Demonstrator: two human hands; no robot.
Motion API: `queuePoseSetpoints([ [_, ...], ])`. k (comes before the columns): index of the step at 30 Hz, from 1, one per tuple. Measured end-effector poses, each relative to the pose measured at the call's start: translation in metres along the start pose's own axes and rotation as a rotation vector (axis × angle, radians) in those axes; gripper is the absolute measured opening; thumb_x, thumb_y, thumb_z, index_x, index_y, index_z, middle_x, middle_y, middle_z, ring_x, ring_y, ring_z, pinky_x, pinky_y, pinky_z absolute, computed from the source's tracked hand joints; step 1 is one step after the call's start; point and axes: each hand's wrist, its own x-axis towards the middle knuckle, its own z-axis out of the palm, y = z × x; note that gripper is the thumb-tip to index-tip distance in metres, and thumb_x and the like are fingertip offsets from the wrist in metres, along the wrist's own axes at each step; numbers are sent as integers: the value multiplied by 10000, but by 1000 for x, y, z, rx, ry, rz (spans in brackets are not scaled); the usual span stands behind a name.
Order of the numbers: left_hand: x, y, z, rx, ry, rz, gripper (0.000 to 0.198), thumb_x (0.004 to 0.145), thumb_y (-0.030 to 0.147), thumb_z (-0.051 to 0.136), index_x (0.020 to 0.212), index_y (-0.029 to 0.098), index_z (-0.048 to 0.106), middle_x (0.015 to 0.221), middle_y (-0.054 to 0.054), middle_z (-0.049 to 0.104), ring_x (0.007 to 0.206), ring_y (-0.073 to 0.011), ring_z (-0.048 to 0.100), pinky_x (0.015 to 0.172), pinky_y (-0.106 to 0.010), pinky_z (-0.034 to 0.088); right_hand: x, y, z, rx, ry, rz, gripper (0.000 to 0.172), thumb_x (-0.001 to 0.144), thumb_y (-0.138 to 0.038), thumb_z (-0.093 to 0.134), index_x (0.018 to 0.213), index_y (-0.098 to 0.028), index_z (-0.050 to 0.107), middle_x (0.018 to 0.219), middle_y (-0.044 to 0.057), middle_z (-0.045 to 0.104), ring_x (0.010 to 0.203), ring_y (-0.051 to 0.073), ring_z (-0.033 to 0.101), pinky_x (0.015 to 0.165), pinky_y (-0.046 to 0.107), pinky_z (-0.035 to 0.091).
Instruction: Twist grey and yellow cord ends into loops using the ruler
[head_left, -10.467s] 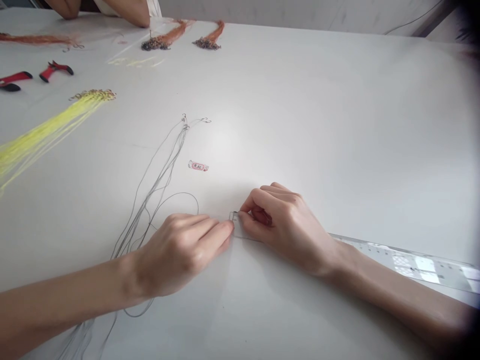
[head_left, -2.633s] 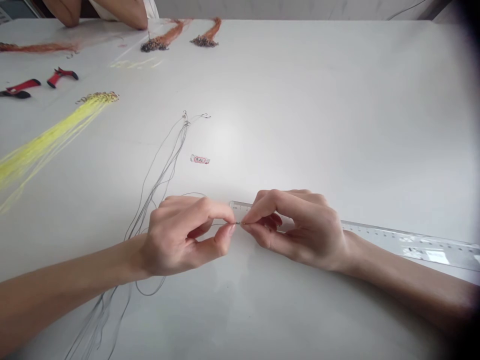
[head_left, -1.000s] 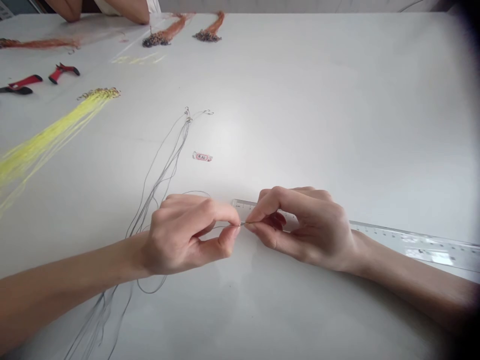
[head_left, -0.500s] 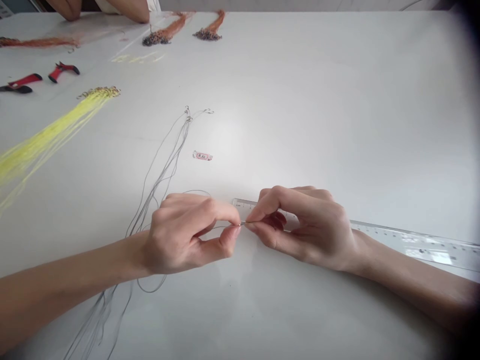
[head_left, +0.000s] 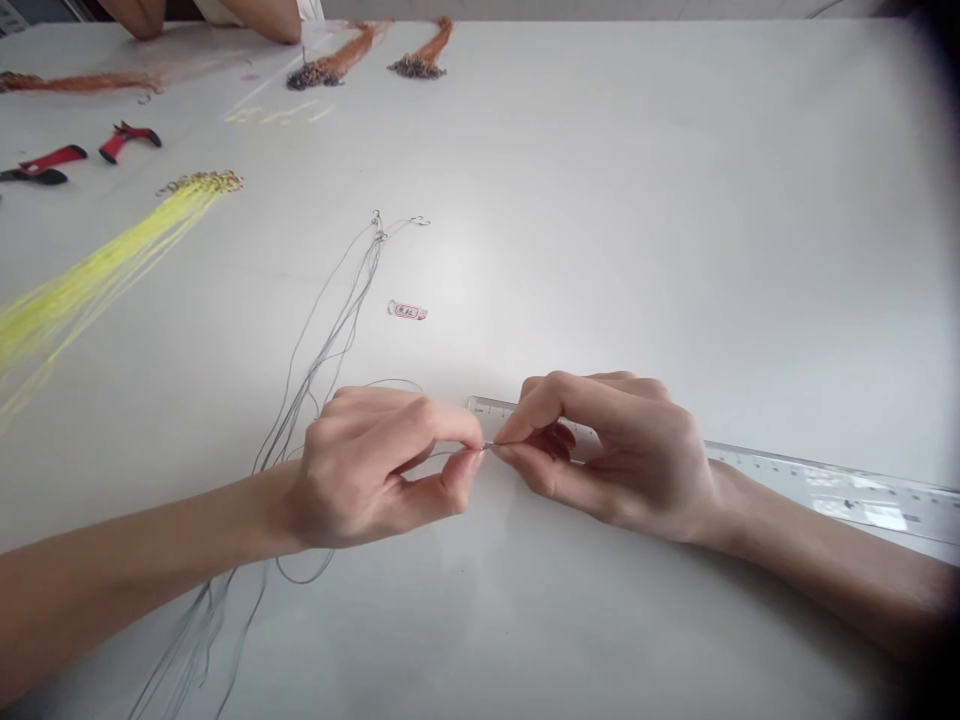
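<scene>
My left hand (head_left: pixel 371 470) pinches a thin grey cord between thumb and forefinger just above the white table (head_left: pixel 675 220). My right hand (head_left: pixel 615 450) pinches the cord's end, or a tiny piece on it too small to name, fingertip to fingertip with the left. A bundle of grey cords (head_left: pixel 330 320) with small metal clasps at its far end trails from under my left wrist. A clear plastic ruler (head_left: pixel 825 480) lies under and behind my right hand.
A small red-and-white label (head_left: pixel 407 311) lies beyond my hands. Yellow cords (head_left: pixel 97 280) fan out at the left, red-handled pliers (head_left: pixel 82 155) beyond them. Orange cord bundles (head_left: pixel 375 55) lie at the far edge, where another person's arms (head_left: pixel 225 15) rest.
Ten seconds ago both hands pressed down at the ruler's end on the table; now they are lifted, pinching the cord tip between them. Over the last second they barely move.
</scene>
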Motion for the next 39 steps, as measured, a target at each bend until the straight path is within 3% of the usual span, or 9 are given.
queuePoseSetpoints([
  [19, 1, 1, -1, 46, -9, 10, 165, 778, 43, 527, 734, 201, 513, 450, 79, 410, 386, -54, 316, 353, -187, 303, 0, -2, -1, 6, -23, 37, 134, 805, -70, 530, 749, -184, 487, 556, -37, 457, 458, 66, 360, 400, 201, 336],
  [39, 2, 1, -1, 52, 4, 23, 162, 783, 48, 536, 727, 198, 516, 466, 77, 444, 379, -55, 315, 346, -191, 311, -1, -2, -2, -23, -27, 71, 103, 831, -126, 527, 760, -191, 491, 542, -38, 461, 446, 74, 373, 393, 215, 340],
])
